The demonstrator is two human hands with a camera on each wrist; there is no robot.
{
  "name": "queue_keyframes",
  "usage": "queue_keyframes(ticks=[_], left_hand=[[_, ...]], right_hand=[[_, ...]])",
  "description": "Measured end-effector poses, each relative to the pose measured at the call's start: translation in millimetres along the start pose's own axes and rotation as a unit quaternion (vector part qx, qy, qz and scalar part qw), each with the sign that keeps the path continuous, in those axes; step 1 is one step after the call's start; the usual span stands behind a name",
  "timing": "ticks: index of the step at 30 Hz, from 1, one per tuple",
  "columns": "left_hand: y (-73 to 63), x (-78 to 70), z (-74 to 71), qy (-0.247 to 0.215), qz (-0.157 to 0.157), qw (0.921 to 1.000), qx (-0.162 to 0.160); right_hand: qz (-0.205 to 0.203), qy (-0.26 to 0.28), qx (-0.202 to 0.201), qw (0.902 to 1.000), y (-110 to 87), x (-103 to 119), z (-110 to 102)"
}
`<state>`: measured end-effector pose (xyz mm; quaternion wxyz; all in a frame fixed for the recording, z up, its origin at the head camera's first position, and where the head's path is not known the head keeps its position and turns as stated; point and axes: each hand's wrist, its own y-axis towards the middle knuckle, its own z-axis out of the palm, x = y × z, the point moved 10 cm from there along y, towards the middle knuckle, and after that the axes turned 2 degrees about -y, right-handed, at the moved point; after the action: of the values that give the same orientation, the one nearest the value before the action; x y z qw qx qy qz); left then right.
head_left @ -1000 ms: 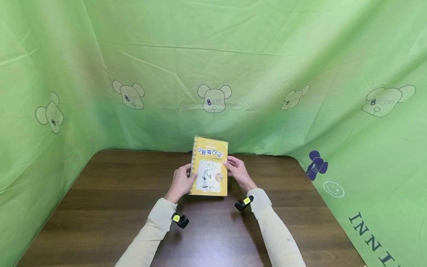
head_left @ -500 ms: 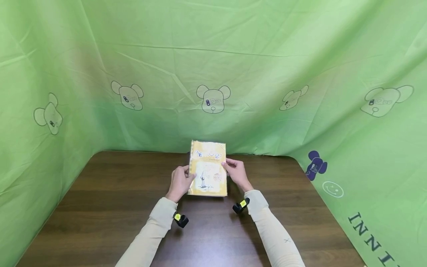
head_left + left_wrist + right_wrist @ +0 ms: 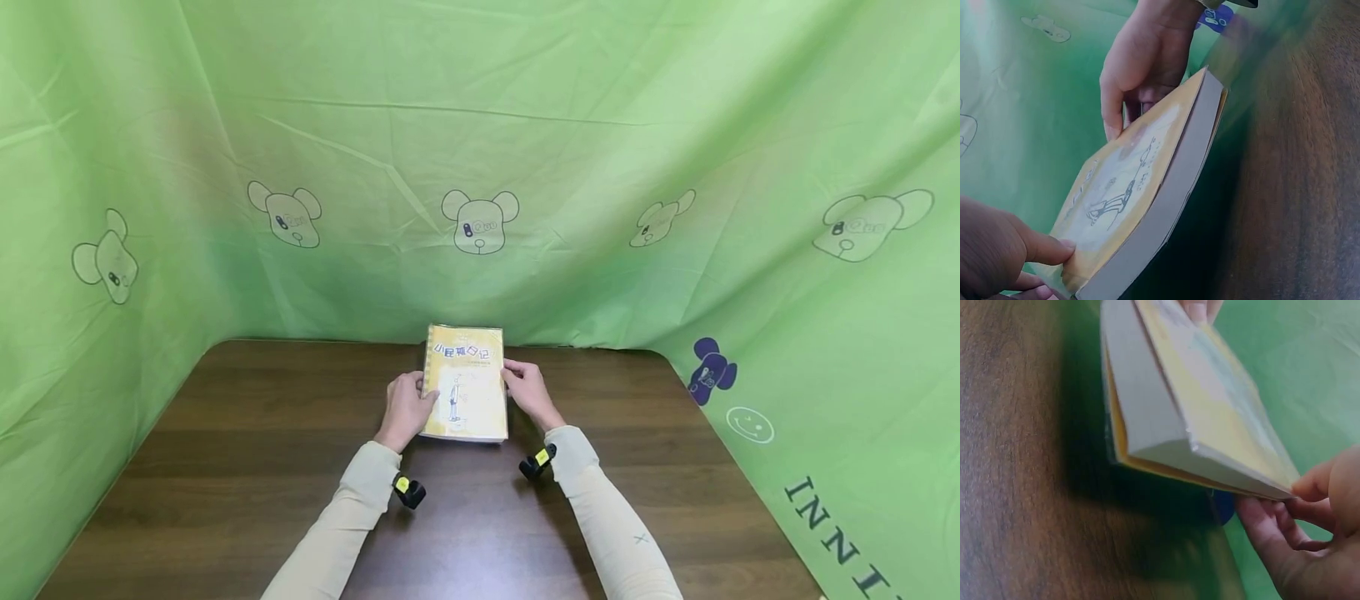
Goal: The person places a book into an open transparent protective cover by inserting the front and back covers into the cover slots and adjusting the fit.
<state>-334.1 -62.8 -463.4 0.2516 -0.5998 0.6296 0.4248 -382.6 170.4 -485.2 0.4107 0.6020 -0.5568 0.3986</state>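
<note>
A thick yellow paperback book [image 3: 465, 385] in a clear, shiny cover is held front side up, with a line-drawn figure and Chinese title on it. My left hand [image 3: 406, 410] grips its left edge, thumb on the cover and fingers underneath. On the opposite edge, my right hand [image 3: 529, 392] pinches the book between thumb and fingers. Both wrist views show the white page block of the book [image 3: 1129, 194] tilted above the tabletop. From the right wrist, the right hand [image 3: 1316, 531] is seen holding one edge of the book [image 3: 1210, 412].
Under the hands lies a dark brown wooden table [image 3: 247, 467]. A green curtain [image 3: 480, 142] printed with bear heads hangs behind and along both sides of it. Each wrist carries a small black camera [image 3: 409, 492] on a pale sleeve [image 3: 337, 525].
The book has come down slightly and tipped flatter, its top edge dropping toward the table. Both hands have kept their hold and moved slightly with it. Glare has shifted across the cover.
</note>
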Motion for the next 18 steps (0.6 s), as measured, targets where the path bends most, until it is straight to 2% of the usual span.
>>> queue_keyframes(ticks=[6,12,18], left_hand=[[-1.5,5.5,1.5,-0.009,-0.007,0.9999,-0.003],[-1.9,10.0,2.2,-0.003,-0.004,0.9999,-0.011],[-3.6,20.5,10.8,0.022,-0.030,0.9992,0.017]], right_hand=[[0.002,-0.006,0.036,0.9993,0.5,-5,10],[0.004,0.014,0.030,0.9994,3.0,-14,11],[0.006,0.011,0.023,0.9997,3.0,-18,11]])
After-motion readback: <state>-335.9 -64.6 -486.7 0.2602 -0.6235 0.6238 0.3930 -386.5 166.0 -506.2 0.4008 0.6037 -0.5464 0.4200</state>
